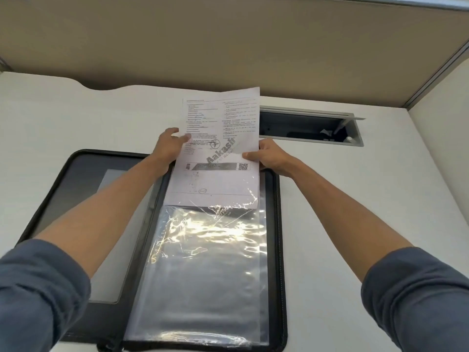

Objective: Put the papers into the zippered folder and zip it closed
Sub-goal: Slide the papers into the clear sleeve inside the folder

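A black zippered folder (76, 163) lies open flat on the white desk. Its right half holds shiny clear plastic sleeves (208, 262). A printed paper (220, 118) with a QR code stands partly inside the top sleeve, its lower part showing through the plastic and its upper half sticking out past the folder's far edge. My left hand (168, 146) grips the paper's left edge. My right hand (266, 157) pinches its right edge, thumb on the front. The zipper track (279, 224) runs open along the folder's right side.
A white desk (76, 115) carries the folder. An open grey cable tray (312, 128) is sunk into the desk at the back right. A beige partition wall (228, 41) rises behind the desk, and another panel stands at the right.
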Demonstrator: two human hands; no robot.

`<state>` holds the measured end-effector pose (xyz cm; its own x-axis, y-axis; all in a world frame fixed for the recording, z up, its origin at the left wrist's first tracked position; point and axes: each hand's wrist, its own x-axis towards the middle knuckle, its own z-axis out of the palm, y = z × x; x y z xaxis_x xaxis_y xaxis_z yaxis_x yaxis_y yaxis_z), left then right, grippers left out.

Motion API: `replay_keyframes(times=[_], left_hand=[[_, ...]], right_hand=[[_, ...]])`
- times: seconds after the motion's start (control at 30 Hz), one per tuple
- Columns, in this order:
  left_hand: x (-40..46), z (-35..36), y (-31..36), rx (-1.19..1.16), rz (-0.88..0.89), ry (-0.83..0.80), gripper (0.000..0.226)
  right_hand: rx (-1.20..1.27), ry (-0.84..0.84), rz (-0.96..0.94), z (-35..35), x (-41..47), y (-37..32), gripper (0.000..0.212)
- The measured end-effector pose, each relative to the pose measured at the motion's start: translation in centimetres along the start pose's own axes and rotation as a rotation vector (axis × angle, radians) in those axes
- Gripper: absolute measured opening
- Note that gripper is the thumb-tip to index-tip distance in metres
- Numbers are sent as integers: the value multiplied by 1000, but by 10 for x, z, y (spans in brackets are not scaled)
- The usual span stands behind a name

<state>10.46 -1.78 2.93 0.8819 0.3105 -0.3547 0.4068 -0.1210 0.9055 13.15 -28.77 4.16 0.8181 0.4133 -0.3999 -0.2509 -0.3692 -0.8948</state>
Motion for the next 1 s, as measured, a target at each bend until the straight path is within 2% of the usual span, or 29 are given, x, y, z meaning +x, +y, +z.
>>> replay_keyframes(times=[0.07,0.17,0.27,0.43,0.5,0.63,0.73,0.8,0.93,1.0], left_hand=[[9,4,1,-208,-51,35,45],[11,9,0,-295,-42,91,6],[9,12,-1,-283,11,142,18],[12,14,-8,-164,43,210,16],[13,14,-10,-139,34,225,12],[17,13,-10,-142,-44,210,20],[18,12,-2,-180,-75,191,2],[20,11,3,-212,-81,159,11],[28,10,11,-249,-42,112,5],[33,9,13,-247,-15,79,11]], right_hand=[[-6,-14,14,-1,-1,3,35],[27,-7,9,-2,-2,7,34],[86,93,-45,0,-2,12,33],[107,216,-55,3,-2,22,30],[75,203,-53,4,-4,23,30],[72,150,-49,5,-9,23,31],[71,101,-23,4,-14,21,31],[72,77,-9,4,-17,21,32],[80,76,-6,3,-21,21,33],[85,76,-8,3,-22,21,32]])
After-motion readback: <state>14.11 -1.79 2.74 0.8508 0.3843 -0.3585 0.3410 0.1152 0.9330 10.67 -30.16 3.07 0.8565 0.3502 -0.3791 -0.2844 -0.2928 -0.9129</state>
